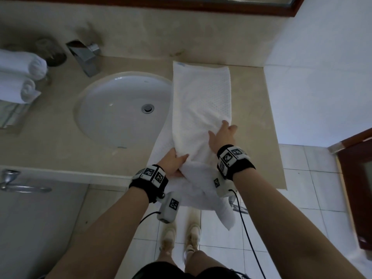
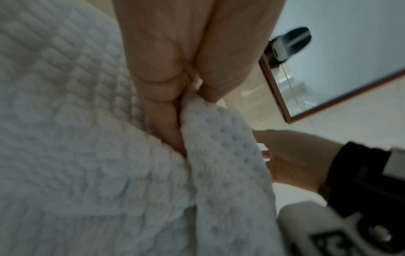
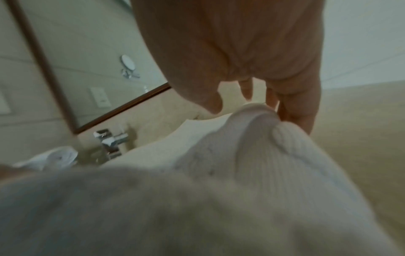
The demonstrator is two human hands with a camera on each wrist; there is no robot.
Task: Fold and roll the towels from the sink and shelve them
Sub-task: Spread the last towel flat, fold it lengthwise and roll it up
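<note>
A white waffle-weave towel (image 1: 201, 101) lies lengthwise on the counter to the right of the sink (image 1: 112, 117). Its near end hangs over the counter's front edge. My left hand (image 1: 176, 162) grips the towel's near left fold. In the left wrist view my left hand (image 2: 188, 90) shows thumb and fingers pinching a ridge of the towel (image 2: 219, 138). My right hand (image 1: 222, 134) rests on the towel's right edge with its fingers stretched out. In the right wrist view my right hand (image 3: 252, 97) has straight fingers touching a raised fold of the towel (image 3: 258, 131).
Two rolled white towels (image 1: 24, 77) sit on a rack at the far left, beside a chrome faucet (image 1: 84, 57). A framed mirror (image 1: 201, 5) runs along the back wall. A towel bar (image 1: 18, 186) is low on the left, and a wooden door (image 1: 356, 178) stands on the right.
</note>
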